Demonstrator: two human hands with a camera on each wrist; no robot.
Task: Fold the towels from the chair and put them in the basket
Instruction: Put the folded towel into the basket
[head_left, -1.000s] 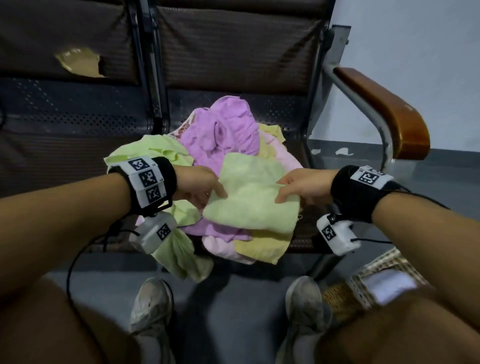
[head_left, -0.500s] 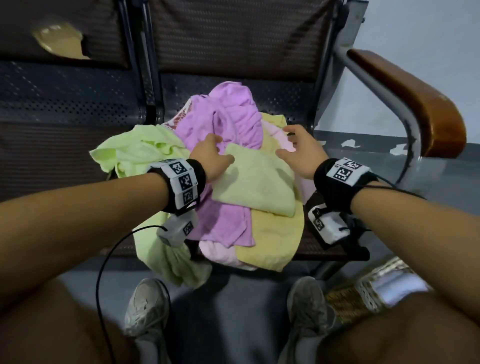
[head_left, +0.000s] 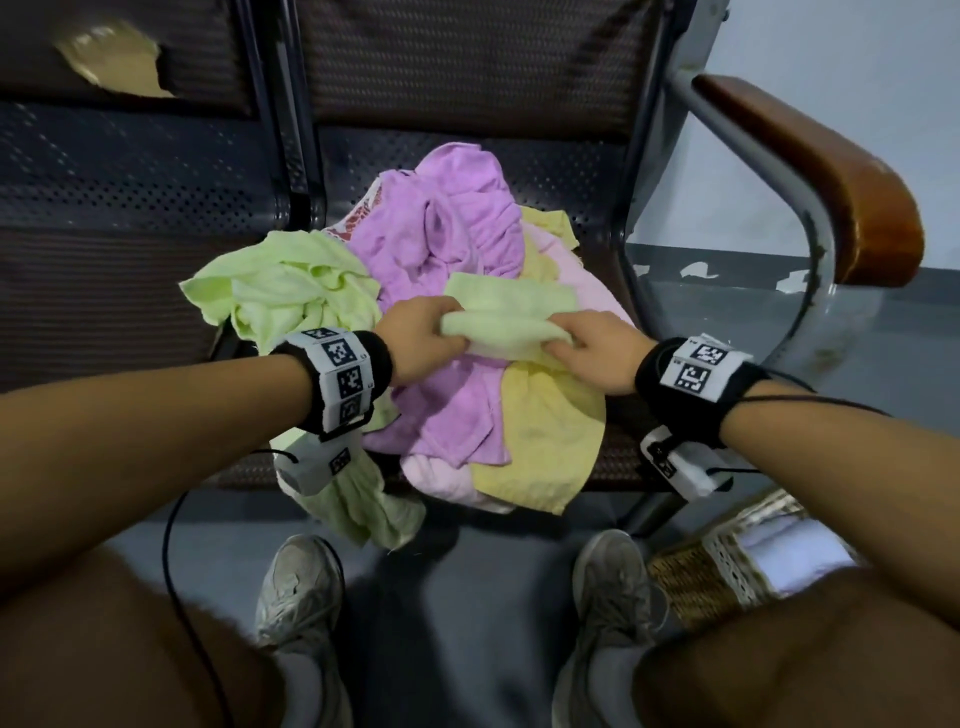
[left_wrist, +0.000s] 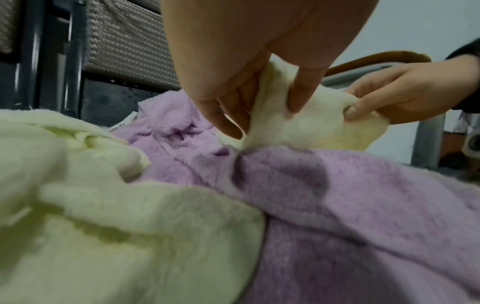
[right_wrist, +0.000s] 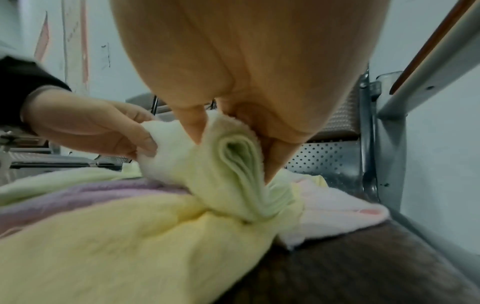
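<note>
1. Your left hand (head_left: 423, 338) gripped the left end of the folded pale green terry towel (head_left: 511, 322), thumb on one side and fingers (left_wrist: 302, 90) on the other; the left wrist view showed the cloth pinched between them.
2. Your right hand (head_left: 597, 353) gripped the right end of the same towel. The right wrist view showed the stacked layers of the fold (right_wrist: 239, 164) held between thumb and fingers (right_wrist: 192, 123).
3. The towel sat between both hands, its underside touching the heap of loose towels beneath it.
4. The heap lay on the dark perforated metal chair seat (head_left: 571, 171): a crumpled purple towel (head_left: 457, 228) at the centre and back, a yellow towel (head_left: 545, 436) at the front right draping over the seat edge, a pale pink towel (head_left: 441, 478) at the front under the yellow one, and a second light green towel (head_left: 291, 286) at the left, part of it hanging off the front edge.
5. The woven wicker basket with white lining (head_left: 727, 566) stood on the floor at the lower right, beside your right shoe (head_left: 613, 587), partly hidden by your right knee. Something white lay inside; what it was could not be told.
6. The brown wooden armrest on its grey metal frame (head_left: 831, 176) stood to the right of the seat.
</note>
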